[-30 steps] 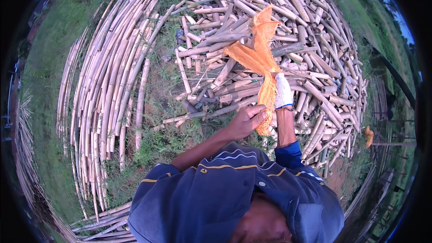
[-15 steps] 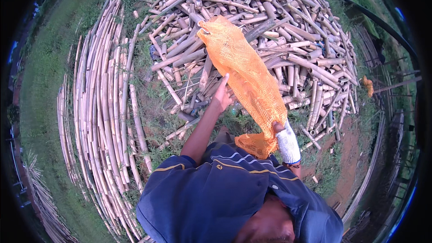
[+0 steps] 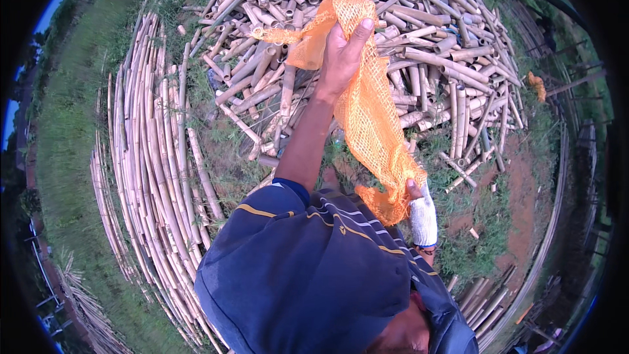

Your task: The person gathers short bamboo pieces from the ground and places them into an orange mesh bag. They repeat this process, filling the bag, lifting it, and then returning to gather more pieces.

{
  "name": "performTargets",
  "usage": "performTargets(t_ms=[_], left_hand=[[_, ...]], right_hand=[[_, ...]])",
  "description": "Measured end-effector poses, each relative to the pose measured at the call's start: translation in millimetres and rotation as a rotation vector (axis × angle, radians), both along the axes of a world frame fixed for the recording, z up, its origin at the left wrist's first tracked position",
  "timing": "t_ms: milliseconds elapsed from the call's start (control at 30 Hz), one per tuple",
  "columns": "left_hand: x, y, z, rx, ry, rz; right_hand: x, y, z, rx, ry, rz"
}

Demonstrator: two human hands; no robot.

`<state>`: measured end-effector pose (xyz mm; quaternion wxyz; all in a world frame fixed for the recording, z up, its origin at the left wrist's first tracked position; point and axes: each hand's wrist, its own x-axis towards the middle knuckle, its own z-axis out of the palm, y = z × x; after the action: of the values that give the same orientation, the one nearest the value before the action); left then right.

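Observation:
An orange mesh sack [image 3: 373, 108] hangs stretched between my two hands, in front of my body. My bare left hand [image 3: 342, 56] grips its far part, thumb up, and a loose flap of mesh drops over to the left of that hand. Lower down and to the right, my right hand [image 3: 420, 208], in a white knitted glove with the thumb uncovered, pinches the sack's near end. A crumpled bit of mesh bunches beside the glove. The fingers under the mesh are partly hidden.
Beyond the sack lies a big heap of cut bamboo pieces [image 3: 452, 59]. Long bamboo poles [image 3: 154, 151] lie side by side on the grass to the left. At the right are a bare strip of reddish soil [image 3: 524, 203] and a small orange bundle [image 3: 536, 86] near a post.
My left hand has moved up and taken hold of the sack's far part, which now folds over to the left. My right hand keeps its grip, slightly lower.

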<state>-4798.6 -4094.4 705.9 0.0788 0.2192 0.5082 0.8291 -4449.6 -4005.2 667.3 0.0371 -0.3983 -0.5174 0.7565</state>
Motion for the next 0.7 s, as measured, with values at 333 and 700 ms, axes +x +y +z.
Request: performTargets(t_ms=[333, 700], left_hand=[[97, -73, -86, -0.072, -0.512, 0.292], [166, -37, 168, 0.152, 0.406, 0.464]], right_hand=[[124, 53, -63, -0.282, 0.040, -0.236], [234, 120, -129, -0.262, 0.235, -0.306]])
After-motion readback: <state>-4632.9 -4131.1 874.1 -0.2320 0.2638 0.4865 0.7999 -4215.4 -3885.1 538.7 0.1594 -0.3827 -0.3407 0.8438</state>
